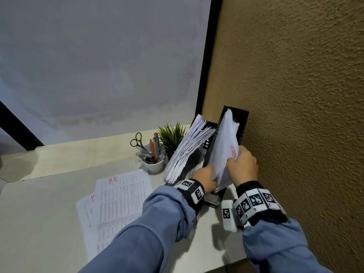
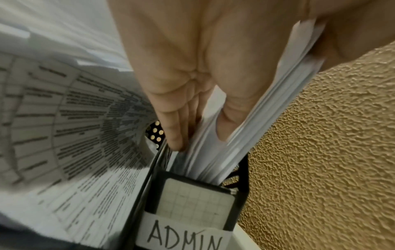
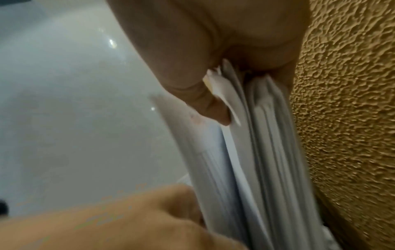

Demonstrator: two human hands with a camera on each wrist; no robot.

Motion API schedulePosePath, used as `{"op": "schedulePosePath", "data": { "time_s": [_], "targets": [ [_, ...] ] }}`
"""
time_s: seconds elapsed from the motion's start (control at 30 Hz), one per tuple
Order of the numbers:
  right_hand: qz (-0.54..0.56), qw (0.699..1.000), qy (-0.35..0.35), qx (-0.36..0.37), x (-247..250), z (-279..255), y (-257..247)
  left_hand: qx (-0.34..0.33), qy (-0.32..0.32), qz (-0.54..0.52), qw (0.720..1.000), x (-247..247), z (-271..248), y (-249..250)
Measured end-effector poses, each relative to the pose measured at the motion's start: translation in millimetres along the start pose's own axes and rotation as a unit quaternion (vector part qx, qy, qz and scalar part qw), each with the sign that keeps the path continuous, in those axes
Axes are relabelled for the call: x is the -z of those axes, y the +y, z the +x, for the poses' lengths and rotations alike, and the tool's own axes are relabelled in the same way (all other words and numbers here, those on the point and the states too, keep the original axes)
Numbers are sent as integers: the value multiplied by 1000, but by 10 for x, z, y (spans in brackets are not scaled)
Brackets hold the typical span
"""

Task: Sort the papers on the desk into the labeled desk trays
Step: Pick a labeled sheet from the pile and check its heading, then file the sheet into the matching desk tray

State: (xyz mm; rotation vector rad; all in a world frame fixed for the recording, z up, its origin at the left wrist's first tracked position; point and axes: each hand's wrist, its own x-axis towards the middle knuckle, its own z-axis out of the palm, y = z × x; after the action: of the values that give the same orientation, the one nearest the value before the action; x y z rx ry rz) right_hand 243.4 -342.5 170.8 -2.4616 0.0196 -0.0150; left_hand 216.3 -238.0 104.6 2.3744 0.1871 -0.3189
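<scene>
A black upright tray (image 1: 243,123) labelled ADMIN (image 2: 186,236) stands against the textured wall. It holds a thick sheaf of white papers (image 1: 224,148) with red writing on the front sheet. My left hand (image 1: 204,180) reaches down into the sheaf (image 2: 213,160), fingers on its left face and thumb pushed between sheets. My right hand (image 1: 241,164) grips the sheaf's upper right edge (image 3: 267,152), thumb in front. A second black tray (image 1: 206,143) to the left holds a leaning fan of printed papers (image 1: 189,146). Two sheets, the upper one marked H.R (image 1: 122,196), lie flat on the desk.
A white cup (image 1: 154,166) with scissors and pens stands behind the loose sheets, a small green plant (image 1: 171,136) beside it. The brown wall (image 1: 295,95) runs close along the right of the trays. The desk (image 1: 39,213) stretches out to the left.
</scene>
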Motion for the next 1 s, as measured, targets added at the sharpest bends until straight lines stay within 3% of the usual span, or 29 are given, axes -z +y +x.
{"op": "schedulePosePath", "data": {
  "time_s": [0.1,0.2,0.37,0.47,0.57,0.67,0.77,0.87,1.0],
  "targets": [
    [-3,1000,-5,-13,-44,6,35,-1,15,8,1000,78,-38,-24],
    [27,1000,8,-3,-10,46,13,-23,40,-79,996,171,-177,-104],
    [132,974,118,141,65,-98,-246,15,49,-184,982,215,-710,-713],
    [199,943,99,246,-101,-370,-398,124,57,-145,980,174,-1013,-1400],
    [206,932,-28,296,-504,-739,-441,283,126,-93,946,227,-1292,-2081],
    [185,932,-227,215,-1162,-1089,-337,421,206,-85,879,272,-1542,-2638],
    [120,929,-347,51,-1876,-1296,-79,523,280,-124,796,251,-1713,-2868],
    [52,928,-367,-30,-2293,-1367,90,560,308,-205,741,216,-1763,-2962],
    [13,945,-319,-68,-2516,-1383,99,558,323,-301,703,220,-1725,-2984]
  ]
}}
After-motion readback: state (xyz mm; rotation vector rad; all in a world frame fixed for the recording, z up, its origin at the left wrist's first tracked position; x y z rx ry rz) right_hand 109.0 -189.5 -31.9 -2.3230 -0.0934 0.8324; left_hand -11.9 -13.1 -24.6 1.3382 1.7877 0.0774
